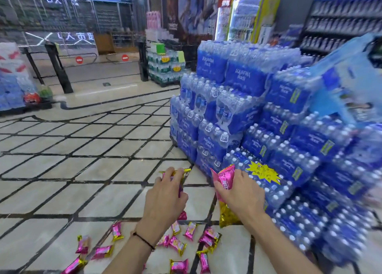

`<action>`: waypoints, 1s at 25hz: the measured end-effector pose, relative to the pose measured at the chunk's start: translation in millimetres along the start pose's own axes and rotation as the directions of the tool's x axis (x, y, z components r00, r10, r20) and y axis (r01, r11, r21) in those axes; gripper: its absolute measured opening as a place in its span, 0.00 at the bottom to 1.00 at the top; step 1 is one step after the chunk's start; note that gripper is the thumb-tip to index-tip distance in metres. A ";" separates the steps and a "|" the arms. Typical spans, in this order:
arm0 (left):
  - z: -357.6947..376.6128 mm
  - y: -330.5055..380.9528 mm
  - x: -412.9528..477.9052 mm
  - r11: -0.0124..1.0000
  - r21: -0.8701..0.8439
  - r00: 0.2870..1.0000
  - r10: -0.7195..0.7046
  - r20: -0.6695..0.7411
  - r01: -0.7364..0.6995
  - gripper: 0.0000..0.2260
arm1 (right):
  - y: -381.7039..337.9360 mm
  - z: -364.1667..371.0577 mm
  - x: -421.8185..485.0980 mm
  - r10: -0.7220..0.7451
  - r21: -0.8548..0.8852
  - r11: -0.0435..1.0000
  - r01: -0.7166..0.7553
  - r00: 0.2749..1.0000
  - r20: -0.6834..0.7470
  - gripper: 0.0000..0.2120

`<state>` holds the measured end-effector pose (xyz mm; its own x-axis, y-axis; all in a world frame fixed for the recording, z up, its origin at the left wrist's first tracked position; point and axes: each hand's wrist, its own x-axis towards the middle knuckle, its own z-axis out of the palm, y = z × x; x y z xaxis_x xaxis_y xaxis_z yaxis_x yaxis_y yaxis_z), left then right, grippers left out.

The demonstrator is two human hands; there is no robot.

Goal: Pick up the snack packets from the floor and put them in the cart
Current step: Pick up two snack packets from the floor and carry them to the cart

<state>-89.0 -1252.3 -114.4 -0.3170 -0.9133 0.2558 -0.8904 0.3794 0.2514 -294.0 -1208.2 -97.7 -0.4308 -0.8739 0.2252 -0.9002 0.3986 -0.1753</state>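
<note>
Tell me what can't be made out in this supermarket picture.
Head view only:
Cart: outside the frame.
Snack packets in the left hand: count hidden by its fingers.
Pink packets in the right hand: count hidden by the hand.
Yellow starburst tag: writing blurred.
Floor packet: cut by the bottom edge.
Light blue box: motion-blurred.

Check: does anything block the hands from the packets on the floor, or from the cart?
Nothing visible blocks the packets on the floor, but the left hand and right hand each hold some. The cart is out of view.
</note>
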 end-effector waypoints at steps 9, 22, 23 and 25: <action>54.8 144.8 -11.3 0.905 -0.153 0.901 0.416 0.122 -0.397 0.26 | 145.7 -43.6 -99.3 0.434 -0.082 0.892 -0.445 0.893 -0.122 0.32; 89.6 444.4 -188.9 0.542 -0.397 0.512 0.838 0.190 -0.740 0.28 | 383.3 -141.2 -328.2 0.787 -0.154 0.540 -0.828 0.561 -0.258 0.32; 93.2 463.4 -205.4 0.532 -0.416 0.502 0.844 0.189 -0.738 0.27 | 400.2 -145.1 -344.5 0.798 -0.163 0.523 -0.836 0.548 -0.252 0.31; 101.3 506.9 -244.9 0.541 -0.448 0.509 0.837 0.201 -0.712 0.27 | 443.6 -152.9 -380.9 0.812 -0.170 0.505 -0.846 0.533 -0.239 0.30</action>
<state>-495.8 -851.3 -144.1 -0.9723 -0.1770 0.1529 -0.1092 0.9217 0.3722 -539.0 -656.0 -114.7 -0.9754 -0.0754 0.2072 -0.1010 0.9881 -0.1160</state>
